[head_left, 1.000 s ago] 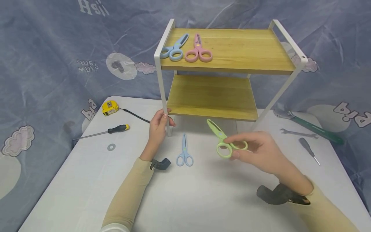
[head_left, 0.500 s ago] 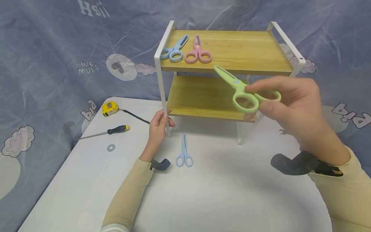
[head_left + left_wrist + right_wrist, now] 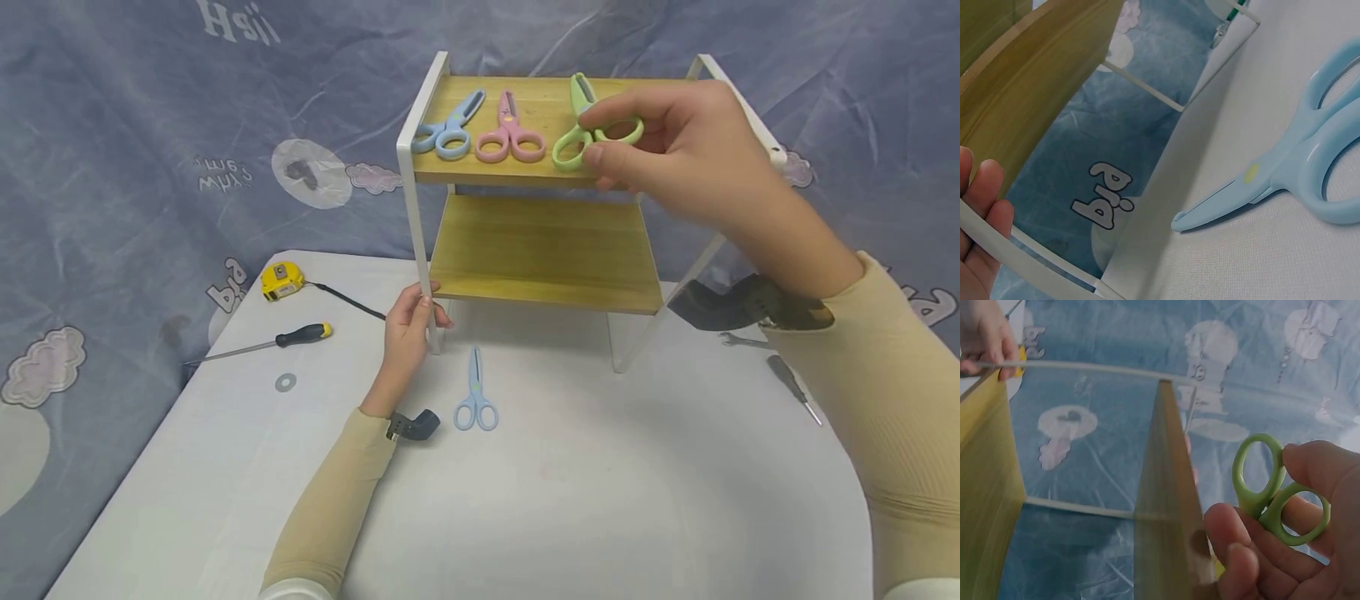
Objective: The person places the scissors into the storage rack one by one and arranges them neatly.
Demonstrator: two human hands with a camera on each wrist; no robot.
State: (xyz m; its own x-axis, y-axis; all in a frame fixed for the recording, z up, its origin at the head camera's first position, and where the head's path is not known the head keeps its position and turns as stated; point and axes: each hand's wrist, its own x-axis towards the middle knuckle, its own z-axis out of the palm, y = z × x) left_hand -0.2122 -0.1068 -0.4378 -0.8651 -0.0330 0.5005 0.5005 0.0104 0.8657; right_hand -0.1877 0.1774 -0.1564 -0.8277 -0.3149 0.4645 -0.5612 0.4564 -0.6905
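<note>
My right hand [image 3: 675,150] pinches the green scissors [image 3: 588,125] by their handles over the top board of the wooden shelf rack [image 3: 660,125], to the right of the pink scissors [image 3: 510,133] and the blue scissors [image 3: 450,129] lying there. In the right wrist view the green scissors [image 3: 1272,487] sit between my thumb and fingers beside the board's edge. My left hand [image 3: 411,329] grips the rack's front left white leg [image 3: 420,250]. A small light-blue pair of scissors [image 3: 476,396] lies on the table just right of that hand and shows large in the left wrist view [image 3: 1297,169].
A yellow tape measure [image 3: 283,280], a black-handled screwdriver [image 3: 288,340] and a washer [image 3: 285,382] lie at the table's left. A small screwdriver [image 3: 795,387] and a wrench [image 3: 738,340] lie at the right. The rack's lower board [image 3: 540,250] is bare.
My right hand has lifted the green scissors from the table up to the rack's top board, beside the pink pair. The left hand has stayed on the rack's leg.
</note>
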